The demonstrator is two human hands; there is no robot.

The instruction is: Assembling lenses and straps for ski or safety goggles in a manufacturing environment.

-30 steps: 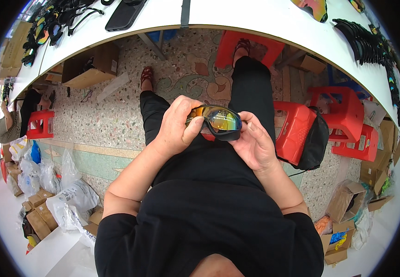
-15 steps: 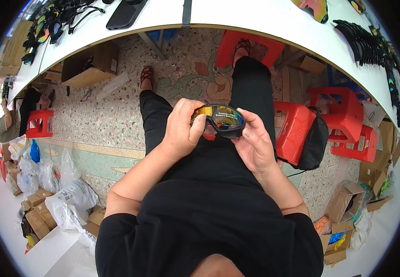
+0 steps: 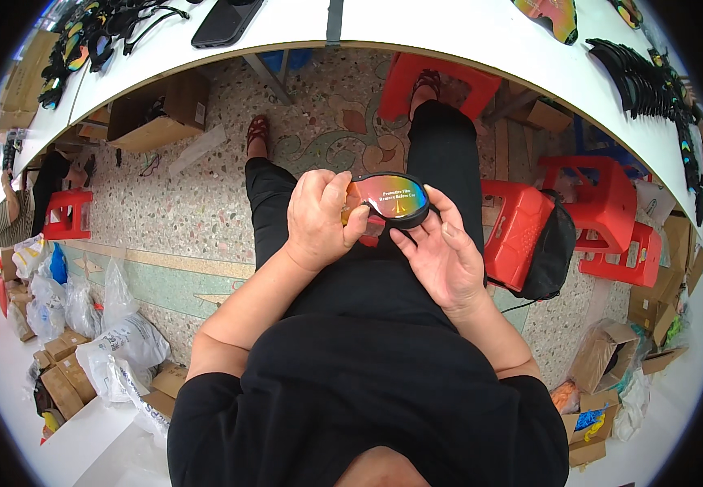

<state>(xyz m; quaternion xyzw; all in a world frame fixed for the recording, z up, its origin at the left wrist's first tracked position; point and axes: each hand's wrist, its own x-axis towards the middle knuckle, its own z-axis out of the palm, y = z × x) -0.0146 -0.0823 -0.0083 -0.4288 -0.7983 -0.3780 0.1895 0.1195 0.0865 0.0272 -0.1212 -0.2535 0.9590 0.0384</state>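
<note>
A pair of goggles (image 3: 390,197) with a dark frame and a mirrored orange, green and blue lens is held above my lap, its lens facing up. Printing runs across the lens. My left hand (image 3: 319,217) pinches the left end, thumb on the near edge and fingers over the far side. At the right end, my right hand (image 3: 447,253) has its palm turned up, with fingertips against the frame and partly hidden behind it. The right thumb stands off the lens.
A white table (image 3: 286,24) curves across the far side, carrying a black phone (image 3: 226,22), eyewear parts and a row of dark curved pieces (image 3: 623,77). Red stools (image 3: 518,231) stand right, one with a black bag (image 3: 548,252). Cartons and plastic bags (image 3: 128,353) lie left.
The goggles have tilted, so the lens now shows broad orange and red reflection. My right hand's grip has loosened and shifted, with the thumb farther from the frame.
</note>
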